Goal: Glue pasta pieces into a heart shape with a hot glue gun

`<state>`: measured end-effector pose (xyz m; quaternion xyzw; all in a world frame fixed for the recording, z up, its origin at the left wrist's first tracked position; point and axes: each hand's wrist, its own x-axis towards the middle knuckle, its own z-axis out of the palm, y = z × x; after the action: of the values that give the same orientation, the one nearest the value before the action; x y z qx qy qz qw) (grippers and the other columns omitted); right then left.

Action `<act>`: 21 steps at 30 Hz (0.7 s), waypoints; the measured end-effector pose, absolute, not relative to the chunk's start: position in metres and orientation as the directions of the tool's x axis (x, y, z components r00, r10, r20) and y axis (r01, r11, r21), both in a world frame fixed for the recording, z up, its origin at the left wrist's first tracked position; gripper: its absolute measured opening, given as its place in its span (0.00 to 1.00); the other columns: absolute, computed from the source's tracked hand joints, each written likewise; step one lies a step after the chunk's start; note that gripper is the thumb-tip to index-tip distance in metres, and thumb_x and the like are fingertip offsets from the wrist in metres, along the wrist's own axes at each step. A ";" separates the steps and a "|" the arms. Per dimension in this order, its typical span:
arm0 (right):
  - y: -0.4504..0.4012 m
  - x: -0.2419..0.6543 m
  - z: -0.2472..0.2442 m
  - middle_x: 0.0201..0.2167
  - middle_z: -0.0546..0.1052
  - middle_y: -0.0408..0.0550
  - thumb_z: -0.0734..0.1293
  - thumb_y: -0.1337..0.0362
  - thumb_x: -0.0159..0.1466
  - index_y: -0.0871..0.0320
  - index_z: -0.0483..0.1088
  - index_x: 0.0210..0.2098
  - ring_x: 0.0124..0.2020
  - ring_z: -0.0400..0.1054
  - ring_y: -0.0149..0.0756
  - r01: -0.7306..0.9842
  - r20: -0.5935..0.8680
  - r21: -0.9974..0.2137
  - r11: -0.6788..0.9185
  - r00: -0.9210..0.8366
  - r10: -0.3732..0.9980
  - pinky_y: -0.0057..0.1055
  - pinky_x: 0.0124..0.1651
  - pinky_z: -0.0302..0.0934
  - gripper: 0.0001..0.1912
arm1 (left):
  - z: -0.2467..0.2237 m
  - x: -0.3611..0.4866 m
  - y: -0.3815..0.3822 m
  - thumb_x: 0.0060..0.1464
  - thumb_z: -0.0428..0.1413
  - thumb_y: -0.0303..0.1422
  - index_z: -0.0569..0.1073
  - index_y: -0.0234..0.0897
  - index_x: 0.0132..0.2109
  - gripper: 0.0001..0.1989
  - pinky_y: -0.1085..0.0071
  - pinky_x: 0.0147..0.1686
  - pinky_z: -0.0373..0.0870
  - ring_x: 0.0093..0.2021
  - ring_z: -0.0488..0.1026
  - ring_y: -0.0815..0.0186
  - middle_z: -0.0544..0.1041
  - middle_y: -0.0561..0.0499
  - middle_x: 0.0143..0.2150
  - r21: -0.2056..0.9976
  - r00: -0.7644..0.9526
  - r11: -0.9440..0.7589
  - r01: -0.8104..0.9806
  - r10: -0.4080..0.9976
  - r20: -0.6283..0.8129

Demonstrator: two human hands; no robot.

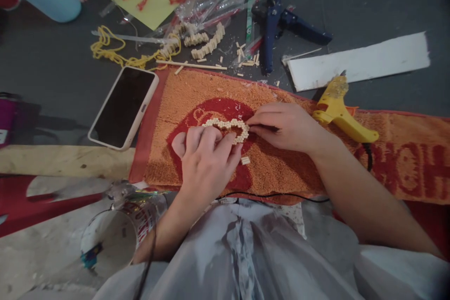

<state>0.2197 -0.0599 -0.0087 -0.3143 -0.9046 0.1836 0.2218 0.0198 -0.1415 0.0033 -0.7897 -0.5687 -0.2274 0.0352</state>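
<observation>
An orange towel [281, 168] is lying beneath; left hand [206, 161] is gripping a beige outline [242, 137], right hand [291, 127] pinching its edge.

A hand could slide over the orange towel [160, 154] between the phone [123, 105] and the left hand [207, 157]. Past the towel's far edge, yellow string [137, 62], a blue tool [271, 33] and a white strip [362, 61] stand in the way. Beside the right hand [286, 124], the yellow glue gun [342, 115] blocks the path, and a black cord [274, 195] runs along the near edge.
</observation>
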 end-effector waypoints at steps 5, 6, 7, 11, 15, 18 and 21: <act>-0.059 0.220 -0.014 0.33 0.81 0.48 0.64 0.67 0.66 0.58 0.76 0.38 0.35 0.75 0.36 0.450 0.346 -0.466 0.762 -0.699 0.625 0.33 0.39 0.68 0.08 | -0.001 0.022 -0.135 0.59 0.57 0.35 0.79 0.41 0.37 0.07 0.60 0.43 0.60 0.40 0.64 0.59 0.72 0.49 0.32 0.235 0.280 -0.390 0.890 0.876 0.392; -0.059 0.220 -0.014 0.33 0.81 0.48 0.64 0.67 0.66 0.58 0.76 0.38 0.35 0.75 0.36 0.451 0.349 -0.467 0.761 -0.696 0.627 0.33 0.40 0.68 0.08 | -0.002 0.021 -0.134 0.60 0.56 0.35 0.79 0.41 0.37 0.07 0.60 0.43 0.60 0.40 0.64 0.59 0.72 0.49 0.33 0.255 0.285 -0.398 0.881 0.878 0.385; -0.059 0.220 -0.015 0.33 0.81 0.47 0.64 0.67 0.66 0.57 0.77 0.38 0.35 0.75 0.36 0.453 0.352 -0.467 0.760 -0.693 0.629 0.33 0.40 0.68 0.08 | -0.002 0.020 -0.133 0.60 0.56 0.35 0.78 0.41 0.37 0.07 0.60 0.43 0.60 0.41 0.65 0.59 0.72 0.49 0.33 0.275 0.288 -0.404 0.872 0.879 0.379; -0.059 0.219 -0.015 0.33 0.81 0.47 0.64 0.67 0.66 0.57 0.77 0.37 0.35 0.75 0.36 0.452 0.358 -0.470 0.758 -0.687 0.632 0.33 0.40 0.67 0.08 | -0.005 0.015 -0.130 0.60 0.56 0.34 0.78 0.41 0.37 0.06 0.58 0.45 0.60 0.42 0.66 0.60 0.73 0.49 0.34 0.324 0.298 -0.423 0.846 0.880 0.370; -0.058 0.219 -0.015 0.35 0.81 0.46 0.64 0.68 0.66 0.56 0.77 0.38 0.36 0.75 0.36 0.452 0.339 -0.495 0.742 -0.686 0.644 0.33 0.40 0.67 0.09 | -0.006 0.011 -0.126 0.60 0.56 0.34 0.78 0.41 0.38 0.06 0.58 0.44 0.60 0.42 0.66 0.60 0.74 0.50 0.33 0.331 0.316 -0.446 0.832 0.870 0.378; -0.058 0.220 -0.015 0.35 0.81 0.47 0.63 0.68 0.66 0.56 0.77 0.37 0.36 0.75 0.36 0.449 0.332 -0.505 0.737 -0.688 0.646 0.33 0.40 0.67 0.09 | -0.007 0.010 -0.124 0.60 0.57 0.34 0.78 0.42 0.38 0.06 0.58 0.43 0.59 0.42 0.66 0.60 0.74 0.50 0.32 0.321 0.329 -0.465 0.825 0.858 0.395; -0.058 0.220 -0.014 0.34 0.81 0.46 0.63 0.68 0.66 0.56 0.77 0.37 0.36 0.74 0.36 0.451 0.332 -0.500 0.739 -0.688 0.645 0.33 0.40 0.66 0.09 | -0.007 0.009 -0.124 0.60 0.57 0.34 0.78 0.42 0.39 0.05 0.58 0.43 0.59 0.41 0.66 0.60 0.74 0.50 0.32 0.313 0.339 -0.477 0.821 0.850 0.404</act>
<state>0.2198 -0.0581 -0.0142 -0.3052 -0.8982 0.1933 0.2506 0.0091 -0.1237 -0.0070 -0.8178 -0.5108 -0.2637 -0.0268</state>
